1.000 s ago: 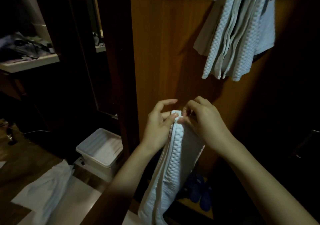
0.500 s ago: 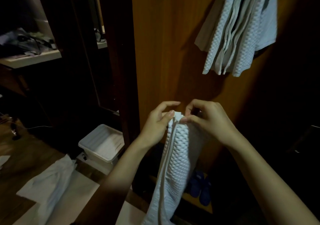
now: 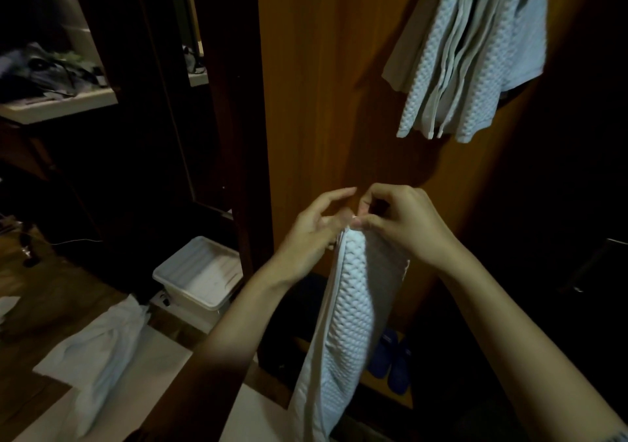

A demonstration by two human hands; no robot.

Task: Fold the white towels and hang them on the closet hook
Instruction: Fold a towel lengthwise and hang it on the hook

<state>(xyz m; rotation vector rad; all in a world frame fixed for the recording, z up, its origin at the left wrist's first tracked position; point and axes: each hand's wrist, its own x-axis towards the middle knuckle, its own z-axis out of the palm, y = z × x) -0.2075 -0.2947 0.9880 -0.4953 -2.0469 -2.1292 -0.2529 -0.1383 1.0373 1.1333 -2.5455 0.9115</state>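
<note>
Hanging below both hands' fingers [image 3: 368, 219], folded towel [image 3: 346, 312] pinched at top.

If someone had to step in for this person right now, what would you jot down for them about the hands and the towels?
Left hand: grips the top of the folded towel from the left.
Right hand: pinches the same top edge from the right.
The towel hangs down between both hands in front of the closet panel.
Done: several towels already hang at the upper right; the hook itself is hidden.
Left: lift this towel up and hang it there. More white cloth lies at the lower left, possibly still to fold.
</note>
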